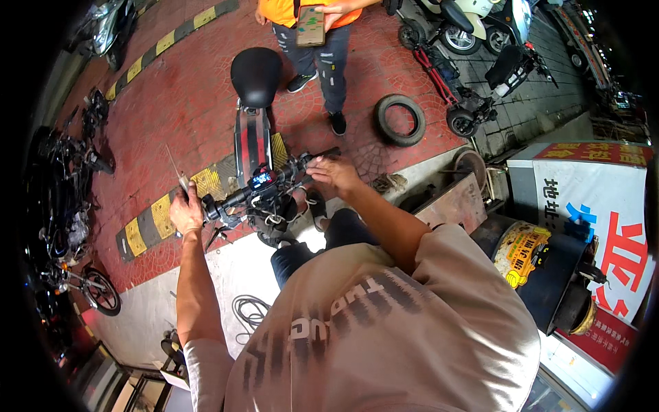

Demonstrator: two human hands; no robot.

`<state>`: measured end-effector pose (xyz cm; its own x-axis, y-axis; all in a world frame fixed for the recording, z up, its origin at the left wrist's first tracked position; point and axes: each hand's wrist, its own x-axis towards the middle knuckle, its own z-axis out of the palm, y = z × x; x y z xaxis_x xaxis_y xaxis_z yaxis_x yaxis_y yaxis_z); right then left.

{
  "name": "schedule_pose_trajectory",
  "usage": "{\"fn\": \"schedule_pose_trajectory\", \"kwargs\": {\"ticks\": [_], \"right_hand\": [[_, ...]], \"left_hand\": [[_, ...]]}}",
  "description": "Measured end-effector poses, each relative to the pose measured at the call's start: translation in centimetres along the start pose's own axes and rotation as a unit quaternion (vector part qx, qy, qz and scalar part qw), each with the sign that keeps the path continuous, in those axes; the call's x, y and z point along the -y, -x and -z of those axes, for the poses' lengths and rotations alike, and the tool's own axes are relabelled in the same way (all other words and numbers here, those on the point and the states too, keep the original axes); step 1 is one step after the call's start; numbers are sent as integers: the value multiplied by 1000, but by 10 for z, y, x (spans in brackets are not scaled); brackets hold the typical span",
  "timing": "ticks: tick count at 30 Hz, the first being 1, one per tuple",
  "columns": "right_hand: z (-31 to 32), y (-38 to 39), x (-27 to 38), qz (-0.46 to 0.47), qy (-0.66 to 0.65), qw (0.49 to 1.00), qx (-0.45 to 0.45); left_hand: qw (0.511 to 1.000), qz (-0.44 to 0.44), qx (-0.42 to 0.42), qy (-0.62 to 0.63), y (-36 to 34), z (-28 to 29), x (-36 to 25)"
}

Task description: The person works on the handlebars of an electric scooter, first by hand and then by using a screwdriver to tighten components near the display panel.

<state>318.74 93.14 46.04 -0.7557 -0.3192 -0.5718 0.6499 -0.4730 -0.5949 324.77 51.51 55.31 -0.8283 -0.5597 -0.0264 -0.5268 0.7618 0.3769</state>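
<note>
An electric scooter stands in front of me, with a black seat point(257, 77), a red-and-black striped deck point(252, 141) and a lit display point(262, 180) in the middle of its handlebar point(237, 199). My left hand point(187, 211) is closed round a screwdriver point(183, 181), its long thin shaft pointing up and away, beside the handlebar's left end. My right hand point(334, 172) is on the right side of the handlebar, fingers bent over it near the black grip point(328, 152). Cables and levers crowd round the display; the palm side of both hands is hidden.
Facing me, a person in an orange top holds a phone point(311, 27) beyond the seat. A loose tyre point(400, 120) lies on the red paving. A yellow-and-black speed bump point(165, 214) runs beneath the scooter. Parked scooters line both sides; a dark cylindrical machine point(528, 268) stands right.
</note>
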Motion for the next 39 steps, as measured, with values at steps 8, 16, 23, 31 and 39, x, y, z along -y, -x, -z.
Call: {"fn": "schedule_pose_trajectory", "kwargs": {"ticks": [8,16,23,31,39], "right_hand": [[20,-7,6,-42,-8,998,44],[9,-2,-4,46,-7,999,6],[-13,-3,28,224,603,766,-12],[-35,17,68,277,714,633,107],[-31,15,20,27,293,955,-44]], "left_hand": [[999,4,3,-42,2,5,-7],[999,-6,-19,-34,2,4,-2],[1000,1,3,5,-2,-4,4],[1000,-22,2,4,-2,-1,4],[1000,-27,-4,0,-5,-9,13]]}}
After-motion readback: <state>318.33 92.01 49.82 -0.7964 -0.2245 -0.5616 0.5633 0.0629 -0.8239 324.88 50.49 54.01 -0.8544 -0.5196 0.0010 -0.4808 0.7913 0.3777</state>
